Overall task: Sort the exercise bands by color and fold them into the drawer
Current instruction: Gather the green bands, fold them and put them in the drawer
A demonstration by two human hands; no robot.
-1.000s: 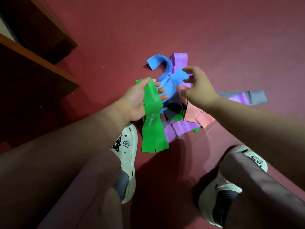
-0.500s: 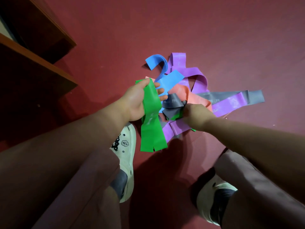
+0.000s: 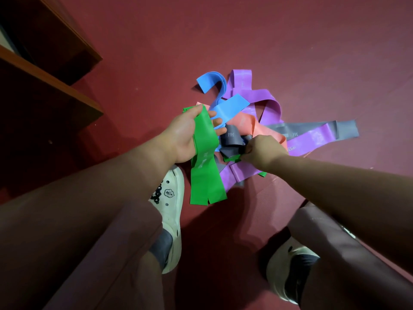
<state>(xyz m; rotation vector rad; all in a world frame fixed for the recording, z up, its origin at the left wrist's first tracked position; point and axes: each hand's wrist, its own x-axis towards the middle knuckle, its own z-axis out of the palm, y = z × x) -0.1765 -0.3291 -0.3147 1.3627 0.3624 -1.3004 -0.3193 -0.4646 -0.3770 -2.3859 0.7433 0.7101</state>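
Our left hand (image 3: 182,136) grips green bands (image 3: 205,173) hanging at the near edge of the pile (image 3: 266,97), our right hand (image 3: 264,152) pinches a green strip (image 3: 232,158) in it, open red floor (image 3: 312,52) beyond, wooden shelves (image 3: 64,83) at left.

Readable text, short list. On the left white clog (image 3: 172,211), the charm (image 3: 169,193) is a speech bubble with "Hi~" in black. In the middle of the pile, the dark grey band (image 3: 232,142) carries three pale characters that look like "361" seen turned round, not certain. Running right, the light grey band (image 3: 344,130) has the same three-character mark near its left part, same caveat. Lying over it, the purple band (image 3: 312,138) shows pale capitals "EGA" at its near end; whatever precedes is covered. White print on the middle of the green band (image 3: 206,175) is too blurred to read.
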